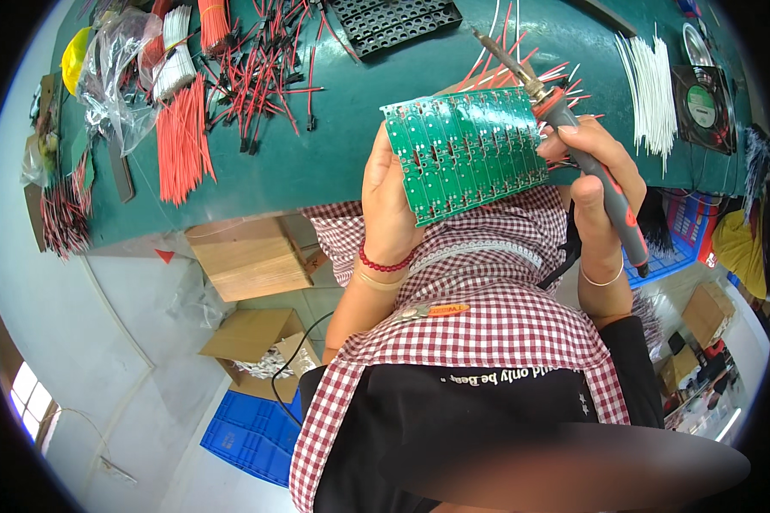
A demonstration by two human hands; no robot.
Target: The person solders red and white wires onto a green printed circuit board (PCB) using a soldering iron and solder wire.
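Note:
My left hand point(389, 192) grips the left edge of a green circuit-board panel point(464, 152), held up on a tilt above my lap. My right hand point(592, 175) holds a soldering iron point(586, 154) with a grey and red handle. Its metal tip point(492, 47) points up and to the left, past the panel's top right corner. Red wires point(513, 64) stick out behind the panel. A red bead bracelet point(383, 264) is on my left wrist.
The green table point(351, 111) carries bundles of red wires point(180, 141), loose red-and-black leads point(265, 73), white wires point(650, 90), a black perforated tray point(393, 21), plastic bags point(120, 64) and a small black fan point(701, 107). Cardboard boxes point(248, 256) and a blue crate point(248, 436) stand below.

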